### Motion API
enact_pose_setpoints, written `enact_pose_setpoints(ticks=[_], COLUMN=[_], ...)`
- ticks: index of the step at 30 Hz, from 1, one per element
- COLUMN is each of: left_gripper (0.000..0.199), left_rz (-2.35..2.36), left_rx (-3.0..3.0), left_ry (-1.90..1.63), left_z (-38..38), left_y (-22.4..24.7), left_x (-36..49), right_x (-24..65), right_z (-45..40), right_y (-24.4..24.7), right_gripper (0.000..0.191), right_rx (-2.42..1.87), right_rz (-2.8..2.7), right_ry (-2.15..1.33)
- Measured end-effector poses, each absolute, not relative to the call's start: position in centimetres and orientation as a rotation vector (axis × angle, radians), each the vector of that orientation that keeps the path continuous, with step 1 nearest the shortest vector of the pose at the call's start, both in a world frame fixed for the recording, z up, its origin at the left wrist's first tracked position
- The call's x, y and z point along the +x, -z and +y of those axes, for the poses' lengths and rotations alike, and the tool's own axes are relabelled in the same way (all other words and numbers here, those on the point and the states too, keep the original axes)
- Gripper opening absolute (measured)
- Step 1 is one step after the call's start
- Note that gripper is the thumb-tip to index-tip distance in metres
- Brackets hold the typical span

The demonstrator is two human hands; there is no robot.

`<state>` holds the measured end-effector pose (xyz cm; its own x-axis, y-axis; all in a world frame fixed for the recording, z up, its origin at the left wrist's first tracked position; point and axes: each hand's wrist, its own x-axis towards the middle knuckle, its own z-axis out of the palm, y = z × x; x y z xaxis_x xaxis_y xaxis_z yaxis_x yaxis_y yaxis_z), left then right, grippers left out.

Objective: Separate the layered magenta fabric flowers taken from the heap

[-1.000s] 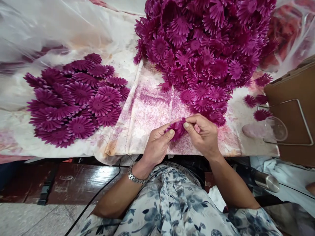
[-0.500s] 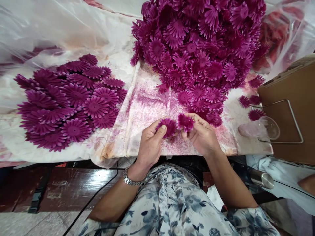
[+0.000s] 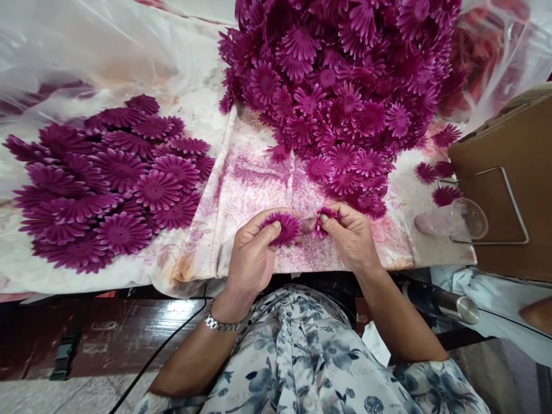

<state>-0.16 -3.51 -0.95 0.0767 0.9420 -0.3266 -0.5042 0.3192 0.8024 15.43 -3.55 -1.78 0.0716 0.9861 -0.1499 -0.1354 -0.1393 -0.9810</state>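
Note:
My left hand (image 3: 252, 250) pinches a round purple flower piece (image 3: 287, 228) between thumb and fingers, its petals spread flat. In my right hand (image 3: 356, 238) is a smaller purple flower piece (image 3: 321, 223), turned partly edge-on under the thumb. A small gap separates the two pieces, above the purple-dusted cloth near the table's front edge. To the left lies a pile of large flower pieces (image 3: 123, 172). Beyond my hands rises a tall heap of smaller purple flowers (image 3: 345, 98).
At the right stand a cardboard box (image 3: 509, 172), a bent metal wire (image 3: 513, 201) and a clear plastic cup (image 3: 468, 219) on its side. Several loose flowers (image 3: 446, 196) lie near them. Plastic sheeting (image 3: 107, 40) covers the back left. A metal cylinder (image 3: 459, 307) sits below the edge.
The two flower pieces have moved slightly apart. My right hand has turned its piece from facing up to nearly edge-on, and the whole view has shifted a little.

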Motion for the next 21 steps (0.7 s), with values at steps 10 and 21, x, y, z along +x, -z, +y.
enact_pose_setpoints(ticks=[10,21], left_gripper=[0.013,0.012], left_rz=[1.115,1.100], left_rx=[0.641,1.070], left_ry=[-1.253,-1.057], left_z=[-2.8,-2.7], left_y=[0.8,1.1], left_x=[-0.3,-0.2], right_x=[15.2,15.3], right_z=[-4.3,-4.3], right_y=[1.0,0.7], right_gripper=[0.042,0.039], right_rx=[-1.450,-1.360], right_rz=[-1.460,-1.499], right_ry=[-0.838,-1.115])
